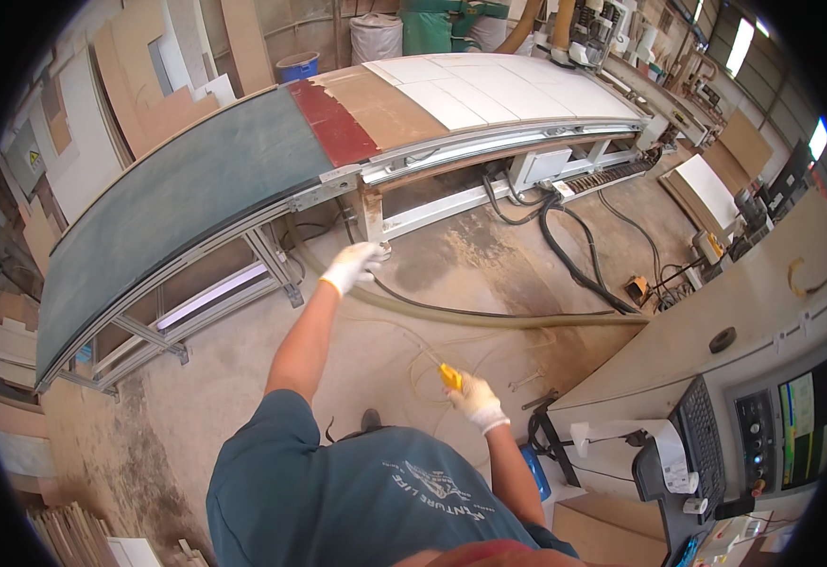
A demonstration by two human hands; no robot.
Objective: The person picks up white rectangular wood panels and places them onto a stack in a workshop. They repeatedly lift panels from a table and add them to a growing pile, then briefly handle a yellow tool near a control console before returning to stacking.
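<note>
My left hand, in a white knit glove, reaches forward near the corner leg of the long machine table. Its fingers stretch out with the thumb apart, and nothing shows in them. A small grey part lies just beyond the fingertips; whether they touch it cannot be made out. Lower and to the right, my right hand, gloved the same way, is closed round a yellow-handled tool. A thin pale shaft seems to run from the tool toward the upper left; its exact kind is unclear.
White cut panels lie on the machine bed beside a dark green tabletop. A thick hose and black cables cross the floor. At right stands a control desk with a keyboard. Boards lean against the left wall.
</note>
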